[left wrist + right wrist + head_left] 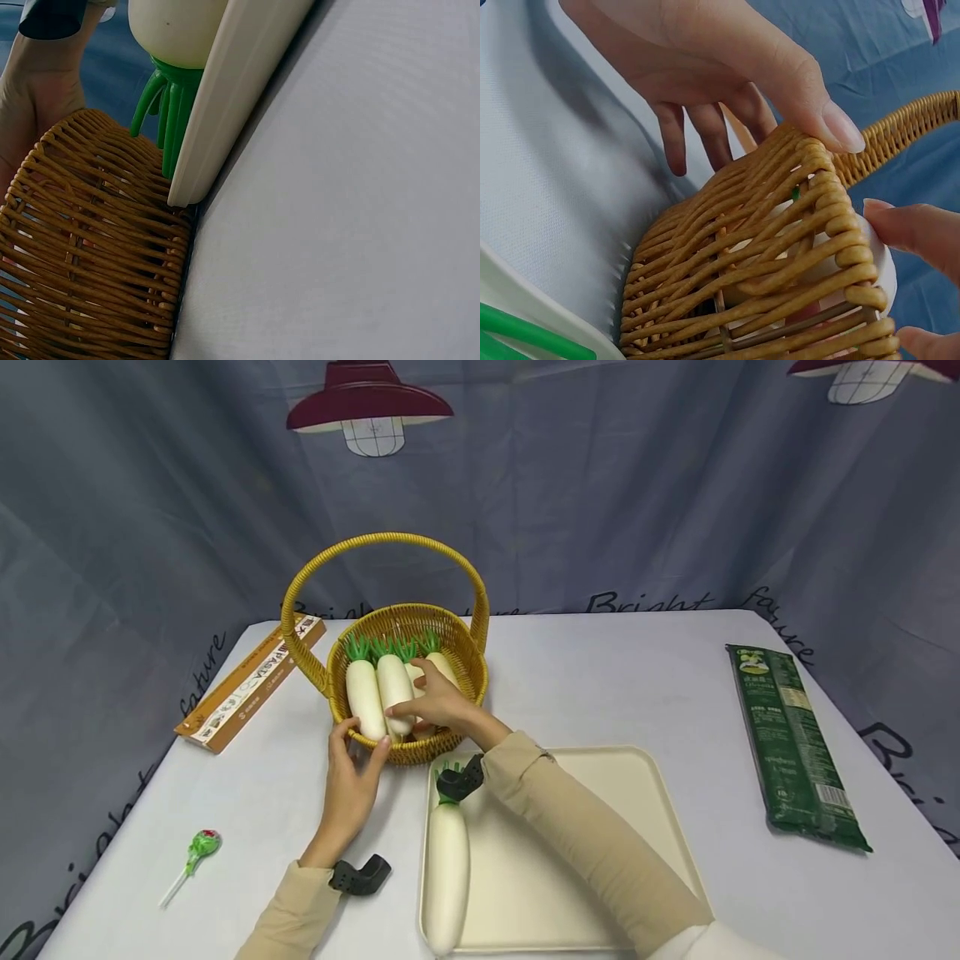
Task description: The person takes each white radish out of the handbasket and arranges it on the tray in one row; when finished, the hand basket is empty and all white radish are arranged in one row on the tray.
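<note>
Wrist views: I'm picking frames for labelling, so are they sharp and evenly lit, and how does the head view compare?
Left wrist view: soft, close-up basket and tray, no glare. Right wrist view: basket weave sharp, left hand near the lens slightly soft, backdrop blurred. Head view: even light, faint shadows, radishes bright but not blown out, table edges bowed by the wide lens.

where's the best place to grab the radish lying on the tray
Probably around the thick white middle of the radish, coming straight down from above. It lies flat along the left edge of the tray, leaves toward the basket, with the rim close on its left, so fingers fit best across its width. The thin green leaves look like a weak hold.
</note>
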A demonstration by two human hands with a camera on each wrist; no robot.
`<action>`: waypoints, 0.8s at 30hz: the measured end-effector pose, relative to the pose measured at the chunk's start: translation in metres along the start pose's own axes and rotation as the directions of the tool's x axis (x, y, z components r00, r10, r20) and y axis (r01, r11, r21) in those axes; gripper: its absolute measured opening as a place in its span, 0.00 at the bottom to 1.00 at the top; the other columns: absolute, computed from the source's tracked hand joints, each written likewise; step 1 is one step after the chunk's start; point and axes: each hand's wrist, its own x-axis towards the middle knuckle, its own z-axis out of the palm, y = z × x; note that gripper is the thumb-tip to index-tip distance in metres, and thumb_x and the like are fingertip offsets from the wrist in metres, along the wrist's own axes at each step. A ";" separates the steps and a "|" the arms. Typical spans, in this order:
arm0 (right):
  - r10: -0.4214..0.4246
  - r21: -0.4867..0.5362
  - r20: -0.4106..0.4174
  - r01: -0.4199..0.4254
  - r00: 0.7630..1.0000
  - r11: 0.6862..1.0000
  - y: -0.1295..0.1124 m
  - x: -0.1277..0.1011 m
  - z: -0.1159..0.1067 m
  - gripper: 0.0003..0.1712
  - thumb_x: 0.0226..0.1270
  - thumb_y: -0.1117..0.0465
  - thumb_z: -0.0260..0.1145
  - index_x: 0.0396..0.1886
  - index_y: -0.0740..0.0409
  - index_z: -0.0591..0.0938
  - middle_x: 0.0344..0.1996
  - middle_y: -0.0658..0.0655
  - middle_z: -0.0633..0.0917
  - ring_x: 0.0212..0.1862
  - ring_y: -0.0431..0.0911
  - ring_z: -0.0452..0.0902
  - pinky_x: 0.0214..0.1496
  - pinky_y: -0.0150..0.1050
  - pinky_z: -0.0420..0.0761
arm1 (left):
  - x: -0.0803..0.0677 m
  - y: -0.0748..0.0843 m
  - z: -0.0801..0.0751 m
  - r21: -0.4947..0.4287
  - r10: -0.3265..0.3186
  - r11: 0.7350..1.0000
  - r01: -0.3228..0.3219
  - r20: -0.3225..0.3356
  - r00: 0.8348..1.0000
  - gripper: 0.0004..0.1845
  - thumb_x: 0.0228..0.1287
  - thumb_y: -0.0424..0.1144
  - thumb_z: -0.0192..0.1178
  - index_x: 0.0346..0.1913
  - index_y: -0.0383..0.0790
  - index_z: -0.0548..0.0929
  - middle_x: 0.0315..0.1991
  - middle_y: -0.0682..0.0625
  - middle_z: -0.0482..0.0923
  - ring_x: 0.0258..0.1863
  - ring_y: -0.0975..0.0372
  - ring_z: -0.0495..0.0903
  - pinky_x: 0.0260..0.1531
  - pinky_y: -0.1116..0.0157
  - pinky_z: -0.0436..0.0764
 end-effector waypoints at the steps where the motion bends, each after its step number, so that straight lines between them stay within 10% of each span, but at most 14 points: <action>1: -0.003 0.005 0.005 0.003 1.000 1.000 -0.001 0.001 0.000 0.54 0.49 0.58 0.71 0.70 0.46 0.48 0.64 0.62 0.61 0.56 0.56 0.70 0.36 0.40 0.83 | 0.000 0.001 -0.001 0.001 0.008 1.000 -0.008 -0.001 1.000 0.29 0.64 0.44 0.53 0.62 0.39 0.54 0.67 0.38 0.48 0.68 0.44 0.52 0.64 0.47 0.59; 12: -0.020 0.088 0.072 0.014 0.997 0.996 0.002 0.008 -0.003 0.51 0.53 0.61 0.67 0.70 0.41 0.47 0.59 0.63 0.66 0.40 0.51 0.79 0.35 0.43 0.83 | -0.002 0.015 -0.004 -0.007 0.004 1.000 -0.004 0.006 1.000 0.28 0.65 0.40 0.53 0.62 0.35 0.54 0.66 0.36 0.49 0.68 0.44 0.52 0.65 0.48 0.58; 24: -0.066 0.087 0.165 0.053 0.984 0.995 0.005 0.008 -0.007 0.36 0.59 0.63 0.59 0.65 0.33 0.60 0.57 0.64 0.68 0.38 0.48 0.78 0.41 0.48 0.82 | 0.009 -0.022 0.000 0.009 0.021 1.000 -0.021 -0.011 1.000 0.30 0.63 0.47 0.54 0.62 0.42 0.54 0.66 0.42 0.50 0.68 0.51 0.53 0.66 0.50 0.58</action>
